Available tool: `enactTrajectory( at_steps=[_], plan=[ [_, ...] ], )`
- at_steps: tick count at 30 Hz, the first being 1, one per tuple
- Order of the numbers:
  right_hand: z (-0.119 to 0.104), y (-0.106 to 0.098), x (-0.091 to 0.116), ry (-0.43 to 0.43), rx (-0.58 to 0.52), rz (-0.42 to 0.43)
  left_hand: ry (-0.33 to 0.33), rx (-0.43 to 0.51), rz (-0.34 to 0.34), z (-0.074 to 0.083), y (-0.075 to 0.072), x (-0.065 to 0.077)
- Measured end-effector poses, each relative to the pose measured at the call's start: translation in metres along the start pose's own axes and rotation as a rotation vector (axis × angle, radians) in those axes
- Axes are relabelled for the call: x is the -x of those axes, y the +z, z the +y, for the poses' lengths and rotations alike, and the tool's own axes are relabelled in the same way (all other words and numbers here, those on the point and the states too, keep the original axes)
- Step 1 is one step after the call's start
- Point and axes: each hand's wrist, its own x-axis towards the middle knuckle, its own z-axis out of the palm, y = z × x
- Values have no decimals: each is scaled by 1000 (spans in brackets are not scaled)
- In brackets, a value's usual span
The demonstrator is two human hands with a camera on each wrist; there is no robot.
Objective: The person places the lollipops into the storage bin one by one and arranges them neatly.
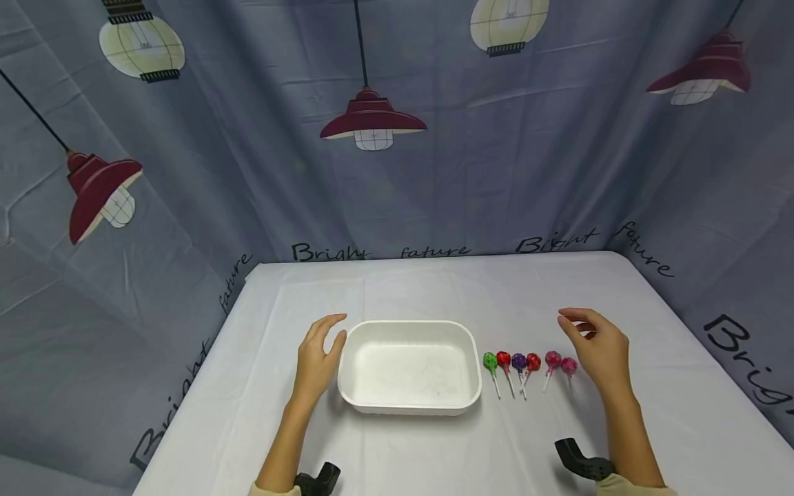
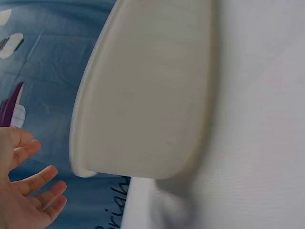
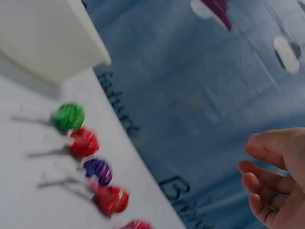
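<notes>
A white rectangular tray [image 1: 409, 410] stands mid-table. Just off its left rim hovers my left hand [image 1: 318, 362], fingers loosely bent and holding nothing; the left wrist view shows a gap between this hand [image 2: 31, 186] and the tray [image 2: 143, 95]. Right of the tray, several wrapped lollipops lie in a row: a green one [image 1: 490, 361], a red one [image 1: 504, 359], a purple one [image 1: 519, 361], another red one [image 1: 533, 362] and two pink ones, one [image 1: 553, 359] beside the other [image 1: 568, 366]. Nearest the pink pair, my right hand [image 1: 600, 351] is raised, fingers relaxed, with nothing in it.
A white cloth covers the table [image 1: 434, 458]. Behind it and along both sides hangs a blue-grey curtain [image 1: 422, 193] printed with lamps and lettering. Each wrist carries a black mount, one on the left [image 1: 319, 480] and one on the right [image 1: 583, 463].
</notes>
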Motion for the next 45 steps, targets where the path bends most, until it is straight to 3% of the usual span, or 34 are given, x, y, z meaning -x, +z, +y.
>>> enactTrajectory(
  at_steps=[3,7,11,17,22,33,45],
  plan=[
    [46,4,0,64,18,27,-35,74,-2,-11,5,5],
    [83,3,3,154,101,-19,-97,171,-37,-24,13,12],
    [99,3,11,236,182,-83,-164,273,-87,-36,19,18],
    [57,-12,23,320,107,-274,-214,420,-124,-50,26,25],
    [38,-18,30,308,106,-396,-220,473,-174,-55,29,27],
    [53,-14,36,298,128,-438,-300,485,-237,-52,26,30],
    [59,-13,38,273,185,-427,-287,479,-245,-60,30,32]
  ],
)
